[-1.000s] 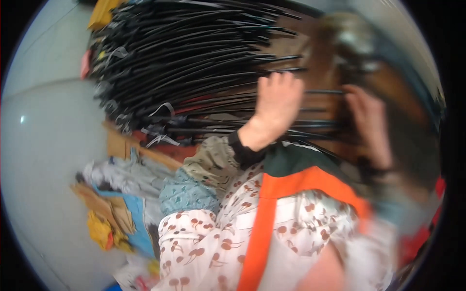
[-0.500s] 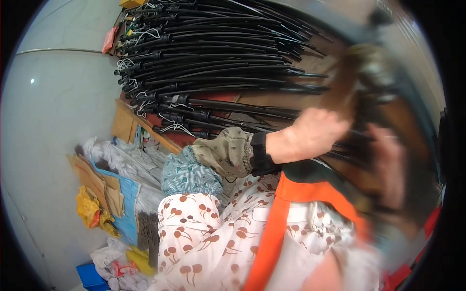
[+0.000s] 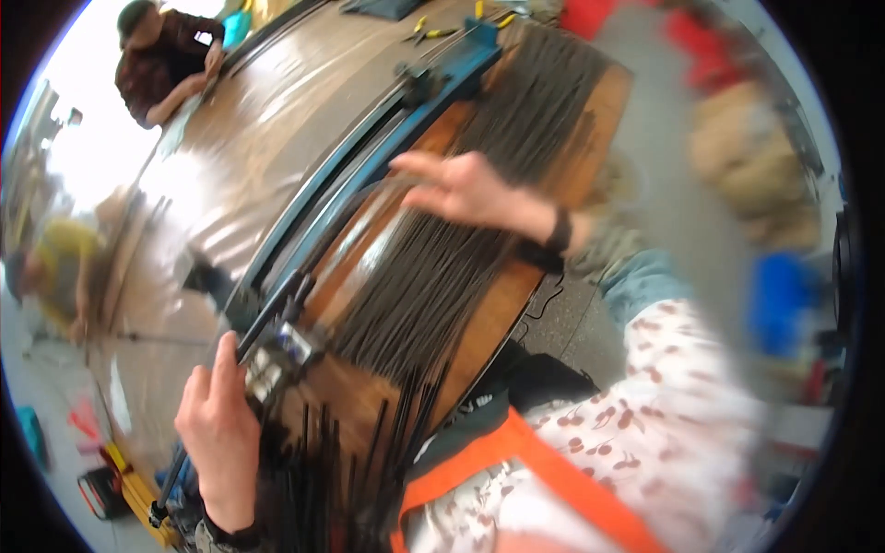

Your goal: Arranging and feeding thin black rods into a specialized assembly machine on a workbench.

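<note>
Left hand [image 3: 221, 429] grips a black tube [image 3: 270, 318] near the blue rail [image 3: 454, 85]; steady alignment seems wise. Right hand [image 3: 466, 192] overlaps the rail; I cannot tell its grip.

We see the right hand [image 3: 458, 191] blurred, so we cannot tell its grip. The left hand [image 3: 219, 431] partly hides the black tube [image 3: 270, 315]. The blue shape [image 3: 777, 293] is smeared.
</note>
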`<state>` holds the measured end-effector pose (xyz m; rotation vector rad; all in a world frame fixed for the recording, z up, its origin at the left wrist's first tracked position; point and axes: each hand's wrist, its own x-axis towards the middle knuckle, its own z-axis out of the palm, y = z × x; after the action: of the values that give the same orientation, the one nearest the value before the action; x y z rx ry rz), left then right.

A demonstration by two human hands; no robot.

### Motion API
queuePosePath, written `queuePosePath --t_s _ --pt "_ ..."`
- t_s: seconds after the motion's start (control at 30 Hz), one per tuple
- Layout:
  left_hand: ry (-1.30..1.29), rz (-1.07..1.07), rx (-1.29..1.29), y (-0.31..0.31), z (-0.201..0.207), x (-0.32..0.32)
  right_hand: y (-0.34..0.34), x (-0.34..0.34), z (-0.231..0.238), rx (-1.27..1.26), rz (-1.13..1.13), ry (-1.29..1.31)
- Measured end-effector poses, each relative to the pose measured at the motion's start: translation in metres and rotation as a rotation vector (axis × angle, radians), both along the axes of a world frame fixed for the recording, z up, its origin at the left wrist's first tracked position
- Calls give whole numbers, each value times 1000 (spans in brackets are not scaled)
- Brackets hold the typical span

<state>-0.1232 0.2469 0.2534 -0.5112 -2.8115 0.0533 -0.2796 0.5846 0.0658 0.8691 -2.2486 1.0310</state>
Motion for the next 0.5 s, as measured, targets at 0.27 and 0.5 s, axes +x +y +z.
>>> queuePosePath --t_s 0.27,0.5 --pt "-2 -211 -118 4 -15 -83 -16 -20 30 -14 -152 9" --pt "4 -216 -153 -7 -8 -82 -48 -21 18 53 -92 54"
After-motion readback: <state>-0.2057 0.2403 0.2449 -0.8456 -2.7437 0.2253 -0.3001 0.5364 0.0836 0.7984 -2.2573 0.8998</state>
